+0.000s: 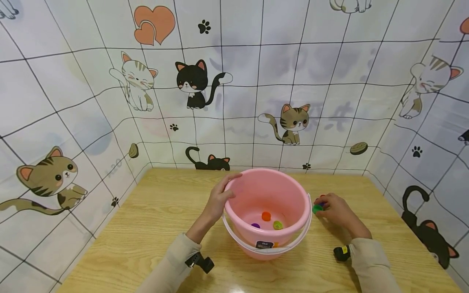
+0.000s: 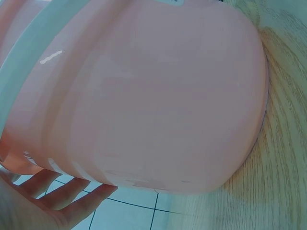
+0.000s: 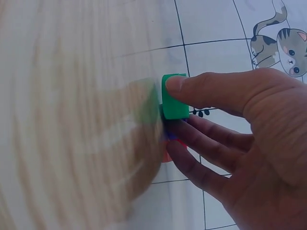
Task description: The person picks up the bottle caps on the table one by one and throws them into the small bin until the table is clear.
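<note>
A pink bucket (image 1: 267, 185) stands upright on the table, its white handle (image 1: 269, 251) hanging across the front. My left hand (image 1: 218, 199) grips the bucket's left rim, thumb inside, with several fingers (image 2: 86, 203) against the outer wall in the left wrist view. Inside, on the bottom, lie an orange cap (image 1: 266, 216), a yellow-green cap (image 1: 278, 225) and a purple cap (image 1: 255, 225). To the bucket's right, my right hand (image 1: 337, 209) pinches a green cap (image 3: 175, 100) close over the table. A blue cap (image 3: 171, 136) and a red cap (image 3: 168, 151) show partly behind its fingers.
The light wood table (image 1: 165, 215) runs back to a white tiled-pattern wall covering (image 1: 242, 101) printed with cats. More of this covering closes in the left and right sides. A black wrist camera (image 1: 342, 253) sits at my right cuff, another (image 1: 200, 261) at my left.
</note>
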`<state>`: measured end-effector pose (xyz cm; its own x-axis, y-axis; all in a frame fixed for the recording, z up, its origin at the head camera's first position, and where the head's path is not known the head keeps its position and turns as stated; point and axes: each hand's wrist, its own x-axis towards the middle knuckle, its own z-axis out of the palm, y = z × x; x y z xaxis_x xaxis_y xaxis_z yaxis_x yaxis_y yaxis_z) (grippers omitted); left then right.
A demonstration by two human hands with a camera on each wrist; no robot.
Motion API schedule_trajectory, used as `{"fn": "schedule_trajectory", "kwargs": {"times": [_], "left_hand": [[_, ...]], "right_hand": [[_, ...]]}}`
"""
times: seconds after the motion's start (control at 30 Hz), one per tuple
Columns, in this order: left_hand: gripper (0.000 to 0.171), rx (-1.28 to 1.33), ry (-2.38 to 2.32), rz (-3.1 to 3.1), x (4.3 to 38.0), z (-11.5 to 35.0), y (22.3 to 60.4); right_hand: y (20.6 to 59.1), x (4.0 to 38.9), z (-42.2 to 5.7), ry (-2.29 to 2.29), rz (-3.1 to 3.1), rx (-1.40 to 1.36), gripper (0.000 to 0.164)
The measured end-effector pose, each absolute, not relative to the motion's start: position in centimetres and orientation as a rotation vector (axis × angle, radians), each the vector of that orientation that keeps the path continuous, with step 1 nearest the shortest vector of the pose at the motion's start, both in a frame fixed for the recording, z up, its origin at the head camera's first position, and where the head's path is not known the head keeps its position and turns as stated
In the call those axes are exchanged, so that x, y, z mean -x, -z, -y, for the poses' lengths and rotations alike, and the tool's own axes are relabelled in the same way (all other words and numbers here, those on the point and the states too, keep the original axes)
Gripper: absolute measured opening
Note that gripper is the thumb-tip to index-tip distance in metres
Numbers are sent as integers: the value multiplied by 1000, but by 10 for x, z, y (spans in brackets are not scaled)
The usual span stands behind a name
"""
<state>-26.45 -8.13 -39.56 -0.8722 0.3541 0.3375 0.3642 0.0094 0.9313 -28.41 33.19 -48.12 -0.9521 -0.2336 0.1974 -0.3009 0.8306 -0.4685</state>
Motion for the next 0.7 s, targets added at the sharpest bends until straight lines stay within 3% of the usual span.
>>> {"fn": "schedule_trajectory", "kwargs": {"times": [0.7], "left_hand": [[58, 744, 2018, 2211, 271, 80, 408]], "right_hand": [[468, 282, -329, -739, 2863, -423, 27]]}}
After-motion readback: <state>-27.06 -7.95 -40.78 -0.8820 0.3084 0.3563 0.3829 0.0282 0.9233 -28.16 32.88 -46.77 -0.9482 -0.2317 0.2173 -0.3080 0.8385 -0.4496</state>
